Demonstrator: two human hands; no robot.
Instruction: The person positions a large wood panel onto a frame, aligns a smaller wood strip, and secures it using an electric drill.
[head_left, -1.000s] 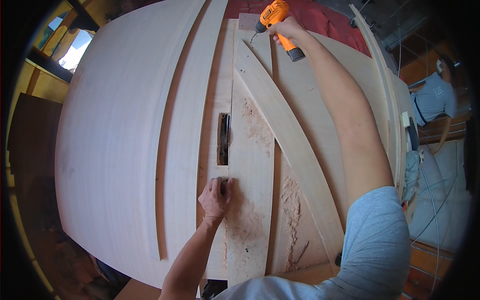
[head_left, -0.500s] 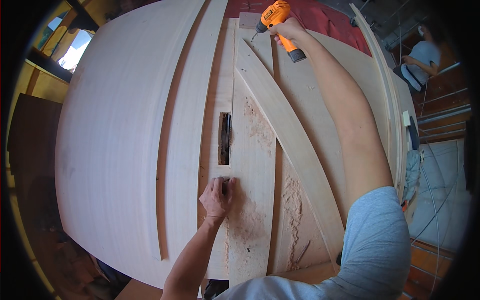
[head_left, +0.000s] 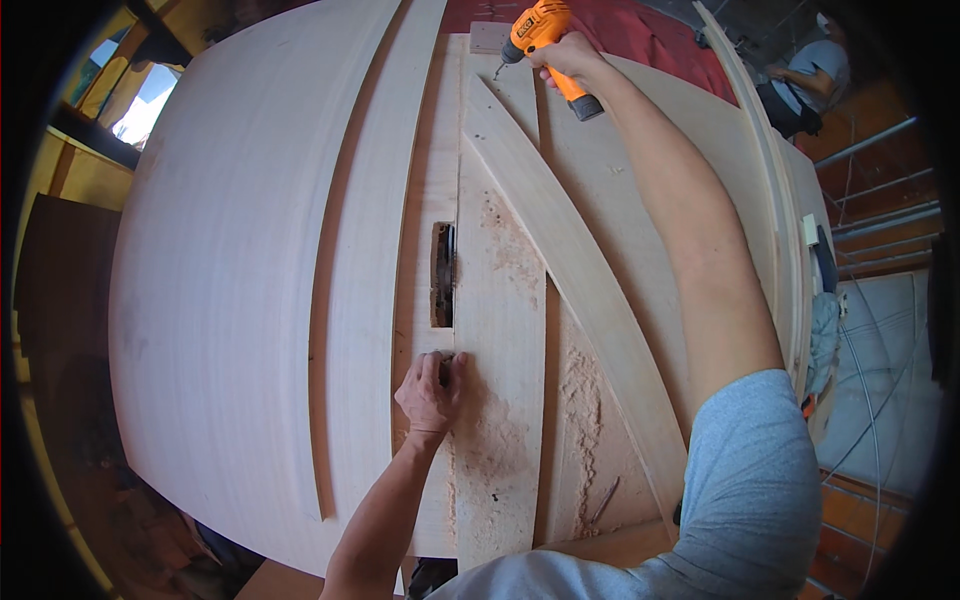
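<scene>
My right hand (head_left: 574, 58) is wrapped around the grip of an orange cordless drill (head_left: 540, 28) at the far end of the boards. The drill's thin bit points down and left, near the top of the slanted wooden strip (head_left: 560, 215); contact with the wood is hard to make out. Below a rectangular slot (head_left: 442, 275) cut in the wood, my left hand (head_left: 428, 392) rests on the board with its fingers curled. Something small and dark shows between thumb and fingers, mostly hidden. Inside the slot sits a dark part.
Long pale wooden boards (head_left: 215, 260) cover the work surface. Wood shavings (head_left: 583, 430) and a thin pencil-like stick (head_left: 605, 498) lie at the lower right. Red cloth (head_left: 640, 40) covers the far end. Another person (head_left: 805, 80) is at the far right, beyond the board edge.
The whole view shifts slightly, and the drill appears a little higher and further left. My left hand keeps its place below the slot. The other person has changed position, further up in view.
</scene>
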